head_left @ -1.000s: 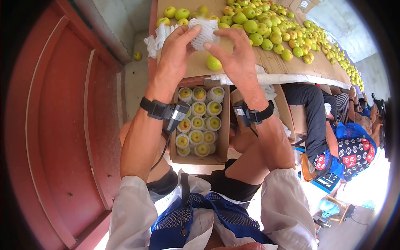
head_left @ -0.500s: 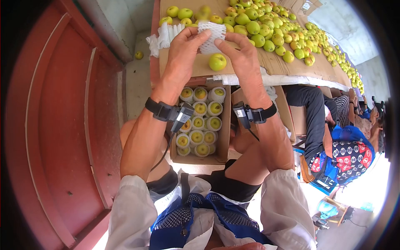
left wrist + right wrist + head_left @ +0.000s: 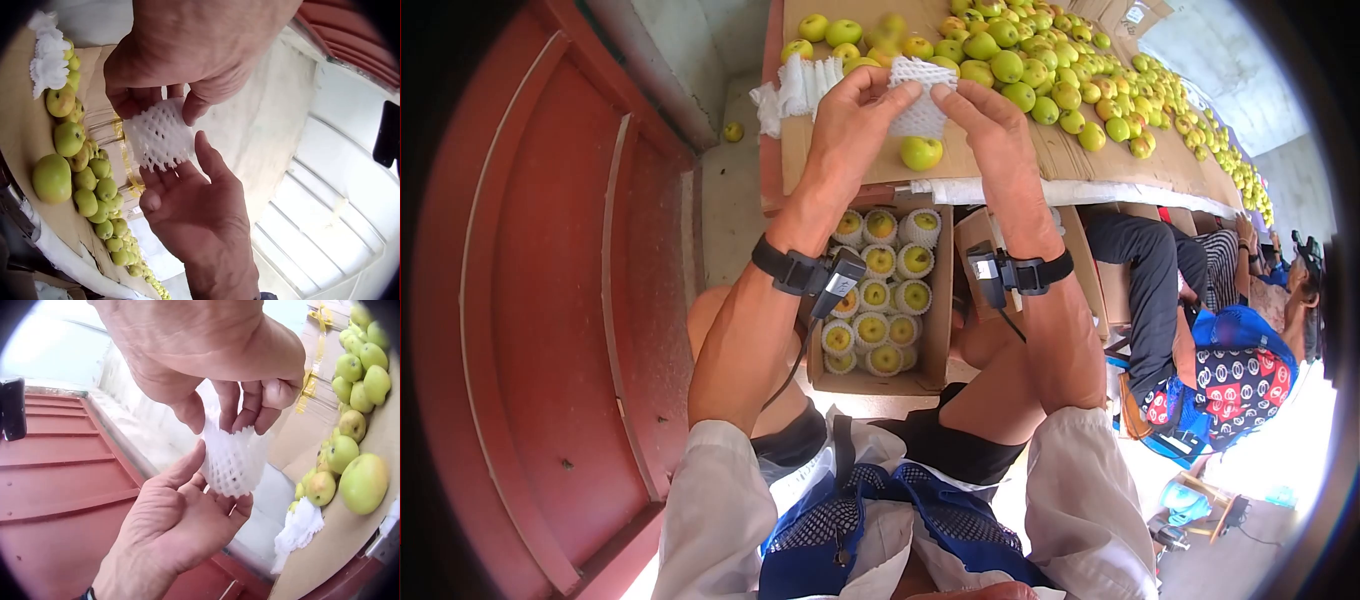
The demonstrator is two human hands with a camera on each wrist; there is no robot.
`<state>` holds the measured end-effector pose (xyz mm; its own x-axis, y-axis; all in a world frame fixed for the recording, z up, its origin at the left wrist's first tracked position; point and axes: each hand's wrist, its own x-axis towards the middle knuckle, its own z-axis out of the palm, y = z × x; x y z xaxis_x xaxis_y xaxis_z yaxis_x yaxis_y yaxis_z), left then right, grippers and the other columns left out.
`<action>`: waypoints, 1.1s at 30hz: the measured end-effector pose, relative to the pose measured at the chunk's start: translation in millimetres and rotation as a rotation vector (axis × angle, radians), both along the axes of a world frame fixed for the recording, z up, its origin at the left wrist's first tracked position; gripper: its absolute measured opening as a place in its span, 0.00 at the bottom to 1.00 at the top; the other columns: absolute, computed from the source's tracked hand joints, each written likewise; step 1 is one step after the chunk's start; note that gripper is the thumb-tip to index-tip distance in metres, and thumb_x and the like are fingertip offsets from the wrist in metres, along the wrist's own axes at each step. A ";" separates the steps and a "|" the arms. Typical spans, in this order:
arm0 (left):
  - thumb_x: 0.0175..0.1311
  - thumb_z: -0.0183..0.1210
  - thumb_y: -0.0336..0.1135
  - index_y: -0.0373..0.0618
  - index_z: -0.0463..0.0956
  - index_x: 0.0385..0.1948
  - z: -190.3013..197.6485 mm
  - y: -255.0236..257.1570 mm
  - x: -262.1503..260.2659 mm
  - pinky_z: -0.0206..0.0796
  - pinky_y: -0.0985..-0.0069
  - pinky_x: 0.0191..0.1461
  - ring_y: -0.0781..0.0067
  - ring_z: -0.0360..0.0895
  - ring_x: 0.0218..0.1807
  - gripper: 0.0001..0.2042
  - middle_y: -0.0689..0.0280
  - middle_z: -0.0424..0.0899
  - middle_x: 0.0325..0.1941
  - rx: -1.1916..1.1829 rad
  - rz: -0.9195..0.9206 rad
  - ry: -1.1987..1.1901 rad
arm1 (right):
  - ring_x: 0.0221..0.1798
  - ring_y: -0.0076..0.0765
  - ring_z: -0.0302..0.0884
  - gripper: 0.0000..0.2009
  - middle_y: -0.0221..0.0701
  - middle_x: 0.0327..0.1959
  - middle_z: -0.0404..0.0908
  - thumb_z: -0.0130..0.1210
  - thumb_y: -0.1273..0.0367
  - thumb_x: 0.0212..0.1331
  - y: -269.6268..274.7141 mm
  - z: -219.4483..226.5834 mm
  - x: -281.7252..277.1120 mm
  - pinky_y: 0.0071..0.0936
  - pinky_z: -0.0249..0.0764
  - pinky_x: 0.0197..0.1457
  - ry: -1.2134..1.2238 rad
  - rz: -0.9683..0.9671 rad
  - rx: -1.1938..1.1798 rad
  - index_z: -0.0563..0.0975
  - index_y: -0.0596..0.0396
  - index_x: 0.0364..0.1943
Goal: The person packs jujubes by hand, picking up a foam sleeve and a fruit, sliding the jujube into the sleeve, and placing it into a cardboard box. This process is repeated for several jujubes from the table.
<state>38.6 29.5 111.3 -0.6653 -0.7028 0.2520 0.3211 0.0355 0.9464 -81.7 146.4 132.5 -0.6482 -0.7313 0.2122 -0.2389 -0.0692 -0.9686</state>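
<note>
A white foam net sleeve (image 3: 918,95) is held up over the near edge of the table, pinched from both sides. My left hand (image 3: 846,128) grips its left side between thumb and fingers. On the other side my right hand (image 3: 998,128) pinches it the same way, thumb toward me. The wrist views show the open mesh of the sleeve (image 3: 164,137) with no apple visible inside. A single green apple (image 3: 921,153) lies on the cardboard just below the hands. Beneath, a carton (image 3: 935,375) holds several apples in foam sleeves (image 3: 884,359).
A large heap of green apples (image 3: 1040,75) spreads over the cardboard-covered table (image 3: 850,150) to the right. More foam sleeves (image 3: 805,85) lie at the left edge. A red door (image 3: 550,300) stands on the left; another person (image 3: 1240,370) sits at the right.
My right hand, earlier spread beside the sleeve, has come in and now pinches it. The sleeve has shifted slightly right and down; the single apple stays on the table.
</note>
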 end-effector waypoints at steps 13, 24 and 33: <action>0.68 0.65 0.40 0.41 0.81 0.43 1.6 11.9 -2.1 0.68 0.79 0.49 0.82 0.77 0.46 0.12 0.69 0.84 0.40 -0.226 0.015 -0.124 | 0.45 0.22 0.72 0.13 0.27 0.39 0.81 0.62 0.64 0.60 6.7 0.2 -9.8 0.21 0.67 0.45 -0.194 0.002 -0.095 0.81 0.59 0.43; 0.75 0.54 0.52 0.40 0.79 0.48 2.8 0.9 0.4 0.66 0.73 0.57 0.75 0.78 0.50 0.21 0.66 0.84 0.47 0.047 -0.003 0.014 | 0.44 0.22 0.72 0.11 0.26 0.46 0.79 0.50 0.70 0.67 20.6 1.3 -36.8 0.23 0.64 0.37 -0.563 0.378 -0.270 0.74 0.56 0.51; 0.77 0.52 0.47 0.44 0.75 0.55 -2.9 -10.4 -1.6 0.69 0.68 0.59 0.73 0.78 0.55 0.18 0.67 0.81 0.54 0.477 -0.420 0.117 | 0.44 0.27 0.74 0.12 0.34 0.45 0.81 0.46 0.70 0.69 21.9 10.8 -35.9 0.23 0.63 0.36 -0.542 0.547 -0.205 0.74 0.57 0.52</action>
<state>37.1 19.1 108.4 -0.8951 -0.4413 0.0640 0.3184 -0.5319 0.7847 -117.6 168.2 143.3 -0.2598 -0.9562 0.1351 0.3818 -0.2302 -0.8951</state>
